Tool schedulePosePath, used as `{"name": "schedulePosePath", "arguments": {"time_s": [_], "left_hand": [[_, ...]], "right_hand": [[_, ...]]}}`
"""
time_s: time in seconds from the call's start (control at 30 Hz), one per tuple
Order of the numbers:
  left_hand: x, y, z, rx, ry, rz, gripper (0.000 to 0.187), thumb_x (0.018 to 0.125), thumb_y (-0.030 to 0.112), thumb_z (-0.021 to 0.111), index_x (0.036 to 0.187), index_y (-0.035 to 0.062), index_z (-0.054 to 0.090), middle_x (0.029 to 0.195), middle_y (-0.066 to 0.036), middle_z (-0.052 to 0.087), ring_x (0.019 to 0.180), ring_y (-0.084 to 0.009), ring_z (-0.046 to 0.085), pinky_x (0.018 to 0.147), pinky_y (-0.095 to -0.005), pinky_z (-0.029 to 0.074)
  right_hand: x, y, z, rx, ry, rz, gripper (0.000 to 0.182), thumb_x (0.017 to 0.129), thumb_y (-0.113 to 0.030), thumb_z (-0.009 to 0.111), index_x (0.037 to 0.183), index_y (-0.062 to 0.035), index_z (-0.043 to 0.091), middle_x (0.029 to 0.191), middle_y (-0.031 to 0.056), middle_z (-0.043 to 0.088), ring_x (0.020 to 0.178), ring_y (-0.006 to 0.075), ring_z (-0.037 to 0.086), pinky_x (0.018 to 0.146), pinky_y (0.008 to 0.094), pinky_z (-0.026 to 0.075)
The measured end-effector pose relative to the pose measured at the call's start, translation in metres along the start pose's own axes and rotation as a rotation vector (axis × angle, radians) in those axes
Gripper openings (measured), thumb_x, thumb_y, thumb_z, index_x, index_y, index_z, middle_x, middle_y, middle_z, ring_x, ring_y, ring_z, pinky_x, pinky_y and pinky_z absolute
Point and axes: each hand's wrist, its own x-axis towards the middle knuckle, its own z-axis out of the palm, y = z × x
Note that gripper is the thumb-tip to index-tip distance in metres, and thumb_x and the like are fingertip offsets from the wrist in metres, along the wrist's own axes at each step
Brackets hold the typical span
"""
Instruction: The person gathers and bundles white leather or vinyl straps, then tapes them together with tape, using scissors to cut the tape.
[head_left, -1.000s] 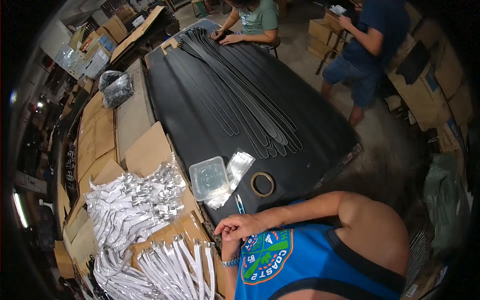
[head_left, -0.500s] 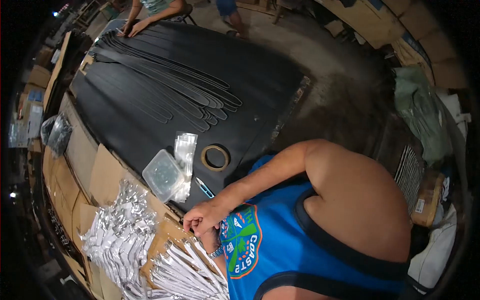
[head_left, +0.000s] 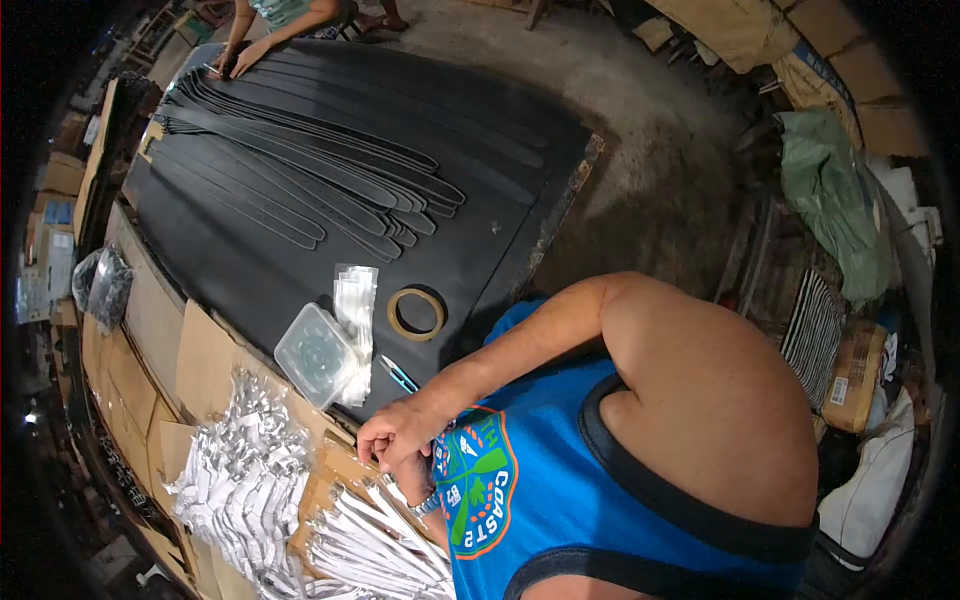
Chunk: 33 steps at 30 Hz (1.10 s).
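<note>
My right hand [head_left: 396,430] is closed, fingers curled, over my left hand [head_left: 408,466] close to my blue shirt front. Whatever lies between the fingers is hidden. Only part of my left hand shows beneath, with a watch [head_left: 428,503] on its wrist. Below the hands, white straps [head_left: 375,545] with metal-looking ends lie on cardboard. To their left is a heap of white straps in shiny clear wrapping [head_left: 245,470]. Blue-handled thread snips [head_left: 399,373] rest on the black table just above my right hand.
On the black table [head_left: 470,270] are a tape roll [head_left: 397,325], a clear plastic tub [head_left: 318,355], clear plastic sleeves [head_left: 355,300] and fanned black belt straps [head_left: 330,180]. A co-worker's hands [head_left: 240,60] work at the far end. A green sack [head_left: 835,200] stands right.
The view has shifted slightly, so the table things sit a little further left. My hands stay together near my shirt. A person's legs beyond the table have moved left.
</note>
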Motion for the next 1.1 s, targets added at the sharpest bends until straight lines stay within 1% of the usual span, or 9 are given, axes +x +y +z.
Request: {"name": "schedulePosePath", "arguments": {"time_s": [0.03, 0.13, 0.33, 0.43, 0.63, 0.73, 0.83, 0.93, 1.1], "left_hand": [[0.0, 0.001, 0.0, 0.002, -0.001, 0.0, 0.035, 0.081, 0.021, 0.072, 0.108, 0.0025, 0.059, 0.1, -0.005, 0.063, 0.084, -0.0126, 0.06, 0.07, -0.0253, 0.05], [0.002, 0.002, 0.0, 0.007, 0.002, 0.001, 0.035, 0.081, 0.022, 0.072, 0.108, 0.0025, 0.059, 0.1, -0.005, 0.063, 0.084, -0.0125, 0.06, 0.069, -0.0253, 0.05], [0.008, 0.008, -0.001, 0.017, -0.01, 0.01, 0.035, 0.081, 0.022, 0.072, 0.107, 0.0025, 0.059, 0.099, -0.004, 0.063, 0.083, -0.0125, 0.06, 0.069, -0.0253, 0.05], [0.01, 0.01, -0.001, 0.021, -0.016, 0.01, 0.035, 0.081, 0.022, 0.072, 0.107, 0.0025, 0.059, 0.099, -0.004, 0.063, 0.083, -0.0125, 0.06, 0.069, -0.0253, 0.05], [0.011, 0.011, -0.001, 0.026, -0.027, 0.008, 0.036, 0.08, 0.023, 0.072, 0.107, 0.0026, 0.059, 0.099, -0.004, 0.063, 0.083, -0.0124, 0.06, 0.069, -0.0253, 0.05], [0.01, 0.011, 0.0, 0.03, -0.031, 0.005, 0.036, 0.08, 0.023, 0.072, 0.106, 0.0026, 0.059, 0.099, -0.004, 0.063, 0.082, -0.0124, 0.06, 0.068, -0.0253, 0.05], [0.008, 0.01, 0.0, 0.03, -0.031, 0.003, 0.036, 0.08, 0.023, 0.072, 0.106, 0.0026, 0.059, 0.098, -0.004, 0.063, 0.082, -0.0124, 0.06, 0.068, -0.0253, 0.05], [0.006, 0.009, 0.0, 0.031, -0.034, -0.004, 0.036, 0.08, 0.024, 0.072, 0.106, 0.0026, 0.059, 0.098, -0.004, 0.063, 0.082, -0.0124, 0.06, 0.068, -0.0253, 0.049], [0.002, 0.006, 0.002, 0.033, -0.035, -0.007, 0.036, 0.08, 0.024, 0.073, 0.106, 0.0027, 0.059, 0.098, -0.004, 0.063, 0.081, -0.0123, 0.06, 0.068, -0.0254, 0.049]], "right_hand": [[0.001, 0.001, 0.0, 0.013, -0.001, -0.002, 0.049, 0.082, -0.029, 0.069, 0.124, -0.0061, 0.056, 0.098, 0.0074, 0.064, 0.077, 0.0159, 0.064, 0.049, 0.0304, 0.054], [0.004, 0.005, -0.001, 0.066, -0.005, -0.025, 0.047, 0.081, -0.025, 0.071, 0.119, -0.0034, 0.054, 0.095, 0.007, 0.06, 0.071, 0.0153, 0.062, 0.047, 0.0313, 0.055], [0.004, 0.002, -0.002, 0.069, -0.005, -0.018, 0.046, 0.082, -0.025, 0.071, 0.119, -0.0034, 0.054, 0.096, 0.0071, 0.06, 0.073, 0.0152, 0.062, 0.047, 0.0307, 0.055], [0.003, -0.001, -0.002, 0.056, -0.006, 0.011, 0.045, 0.082, -0.025, 0.071, 0.119, -0.0036, 0.054, 0.097, 0.0074, 0.059, 0.075, 0.0158, 0.062, 0.047, 0.0313, 0.056], [0.002, 0.0, -0.002, 0.057, -0.001, -0.004, 0.045, 0.082, -0.024, 0.07, 0.119, -0.0039, 0.054, 0.098, 0.0072, 0.058, 0.079, 0.0173, 0.062, 0.048, 0.0318, 0.056], [0.005, 0.003, -0.002, 0.035, 0.01, -0.026, 0.043, 0.083, -0.024, 0.07, 0.118, -0.0041, 0.055, 0.098, 0.007, 0.059, 0.079, 0.0166, 0.062, 0.047, 0.0314, 0.055], [-0.001, -0.004, -0.001, 0.047, 0.024, -0.003, 0.043, 0.082, -0.027, 0.069, 0.119, -0.0076, 0.059, 0.094, 0.0049, 0.061, 0.081, 0.0151, 0.062, 0.049, 0.0296, 0.054], [-0.004, -0.01, -0.002, -0.03, 0.051, -0.015, 0.042, 0.082, -0.026, 0.069, 0.118, -0.0076, 0.06, 0.093, 0.005, 0.062, 0.079, 0.0149, 0.062, 0.05, 0.0298, 0.054], [-0.001, -0.002, 0.001, -0.049, 0.088, -0.034, 0.04, 0.081, -0.026, 0.07, 0.116, -0.0075, 0.061, 0.094, 0.005, 0.064, 0.074, 0.0148, 0.063, 0.05, 0.0308, 0.054]]}}
